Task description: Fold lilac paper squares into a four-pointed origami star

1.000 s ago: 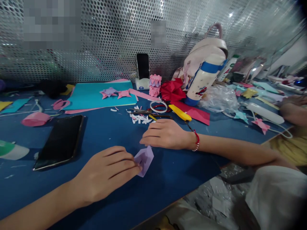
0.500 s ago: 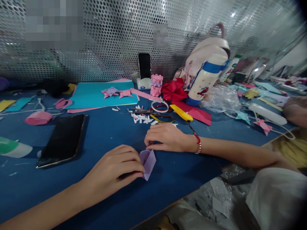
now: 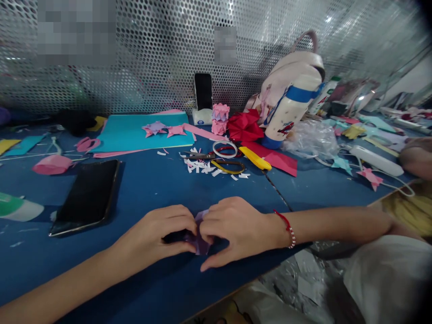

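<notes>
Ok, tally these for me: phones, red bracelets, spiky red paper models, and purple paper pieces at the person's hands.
Phones: 2, flat phone and upright phone
Red bracelet: 1
Spiky red paper model: 1
Purple paper between left hand and right hand: 1
Total: 5

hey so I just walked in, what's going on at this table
A person is handling purple paper at a blue table. The left hand grips its left side; the right hand touches its right side, thumb held apart. The hands hide much of its shape. Beyond them lie white scraps; a phone lies flat to the left.
</notes>
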Available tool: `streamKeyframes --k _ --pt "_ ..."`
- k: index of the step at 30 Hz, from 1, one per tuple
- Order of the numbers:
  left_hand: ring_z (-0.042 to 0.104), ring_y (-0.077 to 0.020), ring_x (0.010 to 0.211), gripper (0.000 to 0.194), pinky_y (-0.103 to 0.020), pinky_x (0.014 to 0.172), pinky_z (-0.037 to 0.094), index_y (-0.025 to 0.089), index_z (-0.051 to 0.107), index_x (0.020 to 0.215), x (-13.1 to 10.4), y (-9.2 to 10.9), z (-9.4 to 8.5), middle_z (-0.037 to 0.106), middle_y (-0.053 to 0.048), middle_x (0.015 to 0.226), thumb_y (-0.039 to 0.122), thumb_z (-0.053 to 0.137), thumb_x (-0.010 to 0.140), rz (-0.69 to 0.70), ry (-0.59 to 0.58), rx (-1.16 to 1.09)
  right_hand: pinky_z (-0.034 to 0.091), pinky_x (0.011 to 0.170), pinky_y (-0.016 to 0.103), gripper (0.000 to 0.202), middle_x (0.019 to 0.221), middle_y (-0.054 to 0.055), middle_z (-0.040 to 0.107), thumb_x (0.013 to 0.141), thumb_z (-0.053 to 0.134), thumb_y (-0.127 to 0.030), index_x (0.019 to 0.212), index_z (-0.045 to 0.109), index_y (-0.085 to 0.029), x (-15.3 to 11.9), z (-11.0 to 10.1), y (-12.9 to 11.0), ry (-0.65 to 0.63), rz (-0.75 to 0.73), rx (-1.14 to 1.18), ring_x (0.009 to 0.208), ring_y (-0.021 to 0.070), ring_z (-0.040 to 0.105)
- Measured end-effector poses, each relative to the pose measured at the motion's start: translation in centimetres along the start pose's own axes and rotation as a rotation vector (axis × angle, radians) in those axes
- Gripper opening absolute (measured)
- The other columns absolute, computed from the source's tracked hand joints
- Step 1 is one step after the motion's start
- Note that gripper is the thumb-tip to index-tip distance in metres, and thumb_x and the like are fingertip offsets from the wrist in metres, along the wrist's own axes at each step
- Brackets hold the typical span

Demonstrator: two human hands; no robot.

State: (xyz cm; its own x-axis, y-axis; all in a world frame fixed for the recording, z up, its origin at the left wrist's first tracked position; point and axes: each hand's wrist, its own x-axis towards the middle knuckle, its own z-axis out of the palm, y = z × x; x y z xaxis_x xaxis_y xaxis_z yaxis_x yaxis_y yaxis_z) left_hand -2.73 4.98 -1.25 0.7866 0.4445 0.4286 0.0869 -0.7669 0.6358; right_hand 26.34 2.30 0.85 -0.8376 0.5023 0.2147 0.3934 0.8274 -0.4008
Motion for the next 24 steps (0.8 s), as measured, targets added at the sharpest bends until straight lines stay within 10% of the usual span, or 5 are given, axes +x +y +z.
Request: streamKeyframes --k 10,24 --pt "0.08 -0.0157 0.097 0.023 -0.028 0.091 0.055 0.03 0.078 0.113 0.0 0.1 -1.0 0.086 0.004 0.107 0.024 0.066 0.131 0.023 0.065 0.173 0.042 0.08 0.035 0.024 0.099 -0.001 0.083 0.124 0.088 -0.044 0.113 0.076 -0.025 -0.5 -1.1 0.3 0.064 0.044 -0.054 0.09 0.0203 0.069" --pt "0.083 -0.0141 0.096 0.044 -0.02 0.085 0.06 0.03 0.077 0.127 0.1 0.5 -1.2 0.083 0.001 0.115 0.001 0.053 0.105 -0.047 0.127 0.249 0.056 0.097 0.035 0.021 0.129 0.007 0.084 0.127 0.089 -0.044 0.132 0.083 -0.024 -1.5 -3.1 2.3 0.123 0.069 -0.04 0.115 0.0241 0.078"
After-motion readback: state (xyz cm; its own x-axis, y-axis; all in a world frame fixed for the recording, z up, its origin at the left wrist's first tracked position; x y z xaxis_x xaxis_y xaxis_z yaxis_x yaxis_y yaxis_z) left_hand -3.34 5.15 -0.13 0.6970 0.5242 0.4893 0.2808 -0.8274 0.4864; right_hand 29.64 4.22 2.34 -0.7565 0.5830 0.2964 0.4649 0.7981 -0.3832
